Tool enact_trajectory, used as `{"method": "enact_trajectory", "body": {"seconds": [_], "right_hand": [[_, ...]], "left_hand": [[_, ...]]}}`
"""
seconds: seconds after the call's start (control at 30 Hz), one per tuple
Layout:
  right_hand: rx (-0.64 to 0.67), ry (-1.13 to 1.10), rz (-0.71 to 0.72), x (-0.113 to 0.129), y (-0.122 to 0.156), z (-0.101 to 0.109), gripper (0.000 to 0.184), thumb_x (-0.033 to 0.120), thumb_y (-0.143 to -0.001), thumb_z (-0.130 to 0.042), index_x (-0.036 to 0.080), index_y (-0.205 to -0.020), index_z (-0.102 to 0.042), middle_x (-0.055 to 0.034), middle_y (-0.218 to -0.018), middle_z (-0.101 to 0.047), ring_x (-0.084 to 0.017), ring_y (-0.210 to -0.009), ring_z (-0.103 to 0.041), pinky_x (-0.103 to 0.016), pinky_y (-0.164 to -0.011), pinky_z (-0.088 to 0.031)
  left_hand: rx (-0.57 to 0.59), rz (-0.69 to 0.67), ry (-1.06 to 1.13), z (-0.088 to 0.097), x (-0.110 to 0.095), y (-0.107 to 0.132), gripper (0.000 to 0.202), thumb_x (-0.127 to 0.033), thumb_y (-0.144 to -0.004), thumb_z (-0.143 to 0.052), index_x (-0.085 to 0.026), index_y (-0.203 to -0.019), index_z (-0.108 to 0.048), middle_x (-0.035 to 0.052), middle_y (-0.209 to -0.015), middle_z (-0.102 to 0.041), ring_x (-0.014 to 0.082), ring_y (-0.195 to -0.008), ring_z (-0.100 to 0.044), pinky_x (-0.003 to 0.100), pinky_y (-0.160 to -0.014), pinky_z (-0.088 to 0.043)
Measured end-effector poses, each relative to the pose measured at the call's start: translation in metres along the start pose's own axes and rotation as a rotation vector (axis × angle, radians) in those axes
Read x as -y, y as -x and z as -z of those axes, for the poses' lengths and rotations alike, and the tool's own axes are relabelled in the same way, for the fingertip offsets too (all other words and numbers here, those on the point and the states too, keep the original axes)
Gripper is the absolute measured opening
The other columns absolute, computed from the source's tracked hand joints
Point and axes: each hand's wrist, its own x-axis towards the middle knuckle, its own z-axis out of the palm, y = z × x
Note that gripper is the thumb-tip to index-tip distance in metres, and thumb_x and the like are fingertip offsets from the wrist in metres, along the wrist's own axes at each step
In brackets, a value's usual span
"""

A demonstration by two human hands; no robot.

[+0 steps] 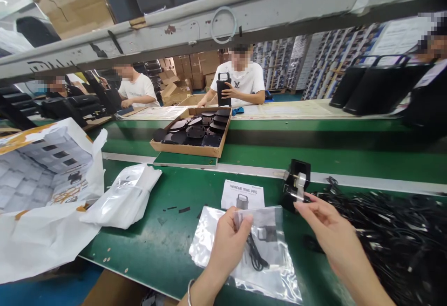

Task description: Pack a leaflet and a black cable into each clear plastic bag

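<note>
My left hand (227, 241) pinches the top edge of a clear plastic bag (275, 215). Inside the bag are a coiled black cable (256, 255) and a printed leaflet whose picture shows through. Beneath it lies a stack of more clear bags (202, 238). My right hand (328, 224) reaches to a black tape dispenser (290, 189), thumb and forefinger closed on the end of the clear tape (299, 184). Just behind the held bag is a pile of leaflets (240, 194), the top one reading "THUNDER TRAIL PRO".
A heap of black cables (394, 231) covers the right side. To the left are an opened white package (84, 157) of leaflets and a white plastic bundle (129, 194). Beyond stands a cardboard tray (190, 150) of black parts. Across the belt, a person holds a black speaker-like device (223, 91).
</note>
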Motion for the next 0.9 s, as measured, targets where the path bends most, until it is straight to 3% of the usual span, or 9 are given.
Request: {"method": "enact_trajectory", "body": {"seconds": [0.07,0.17,0.23,0.3,0.4,0.57,0.67,0.77,0.9], "right_hand": [[-0.025,0.084,0.021,-0.010,0.002,0.002,0.032,0.053,-0.065,-0.059,0.022,-0.061,-0.066,-0.0126,-0.108,-0.056,-0.031,-0.111,-0.053,-0.042,-0.087,-0.047],[-0.039,0.201,0.041,-0.017,0.006,0.009,0.028,0.049,-0.065,-0.060,0.022,-0.058,-0.066,-0.0130,-0.102,-0.054,-0.033,-0.093,-0.057,-0.049,-0.079,-0.046],[0.040,0.202,0.072,-0.010,0.017,0.013,0.028,0.049,-0.067,-0.060,0.023,-0.062,-0.066,-0.0099,-0.096,-0.057,-0.028,-0.081,-0.059,-0.044,-0.073,-0.047],[0.225,0.098,0.091,0.005,0.033,0.011,0.030,0.051,-0.073,-0.057,0.023,-0.064,-0.063,-0.0035,-0.077,-0.059,-0.020,-0.067,-0.058,-0.034,-0.063,-0.048],[0.426,-0.057,0.008,0.029,0.054,-0.003,0.040,0.055,-0.081,-0.048,0.022,-0.060,-0.053,0.0043,-0.050,-0.047,-0.014,-0.048,-0.050,-0.025,-0.049,-0.041],[0.512,0.116,-0.083,0.040,0.055,-0.027,0.048,0.058,-0.084,-0.039,0.020,-0.058,-0.052,-0.0010,-0.055,-0.064,-0.009,-0.031,-0.040,-0.024,-0.035,-0.030],[0.523,0.284,-0.017,0.033,0.052,-0.028,0.049,0.057,-0.083,-0.042,0.022,-0.049,-0.047,-0.0008,-0.044,-0.060,-0.013,-0.036,-0.048,-0.024,-0.040,-0.032],[0.537,0.457,0.132,0.031,0.054,-0.021,0.038,0.043,-0.076,-0.059,0.023,-0.048,-0.046,0.0016,-0.045,-0.060,-0.016,-0.045,-0.054,-0.025,-0.044,-0.031],[0.596,0.595,0.376,0.036,0.044,-0.020,0.015,0.028,-0.079,-0.059,0.024,-0.065,-0.060,0.0022,-0.059,-0.065,-0.018,-0.056,-0.060,-0.026,-0.050,-0.040]], "left_hand": [[-0.005,-0.002,-0.002,-0.001,0.000,0.000,0.035,-0.051,-0.083,-0.055,-0.018,-0.074,-0.050,-0.0032,-0.066,-0.044,0.0126,-0.062,-0.041,0.023,-0.058,-0.033],[-0.018,-0.001,-0.005,-0.002,-0.003,0.001,0.032,-0.048,-0.084,-0.054,-0.018,-0.074,-0.050,-0.0030,-0.066,-0.045,0.0128,-0.063,-0.042,0.023,-0.059,-0.033],[-0.024,-0.006,-0.013,-0.002,-0.005,0.002,0.031,-0.047,-0.085,-0.054,-0.018,-0.074,-0.050,-0.0028,-0.067,-0.045,0.0130,-0.063,-0.042,0.023,-0.059,-0.034],[-0.028,-0.012,-0.031,-0.003,-0.006,0.004,0.031,-0.046,-0.085,-0.054,-0.018,-0.074,-0.049,-0.0030,-0.066,-0.045,0.0130,-0.063,-0.042,0.023,-0.058,-0.034],[-0.038,-0.017,-0.073,-0.006,-0.008,0.008,0.031,-0.045,-0.085,-0.054,-0.019,-0.071,-0.048,-0.0039,-0.064,-0.044,0.0124,-0.061,-0.041,0.023,-0.057,-0.033],[-0.061,-0.015,-0.042,-0.012,-0.013,0.017,0.031,-0.045,-0.083,-0.057,-0.018,-0.070,-0.050,-0.0036,-0.061,-0.047,0.0117,-0.058,-0.043,0.022,-0.055,-0.035],[-0.068,0.031,0.081,-0.010,-0.017,0.019,0.030,-0.046,-0.081,-0.060,-0.016,-0.076,-0.054,-0.0014,-0.066,-0.054,0.0131,-0.062,-0.049,0.023,-0.059,-0.040],[-0.084,0.057,0.180,0.009,-0.025,0.025,0.030,-0.046,-0.078,-0.063,-0.016,-0.081,-0.057,-0.0002,-0.070,-0.059,0.0140,-0.065,-0.053,0.024,-0.065,-0.044],[-0.134,0.101,0.025,0.068,-0.039,0.051,0.032,-0.045,-0.073,-0.069,-0.018,-0.065,-0.053,-0.0036,-0.059,-0.053,0.0122,-0.057,-0.049,0.020,-0.055,-0.040]]}}
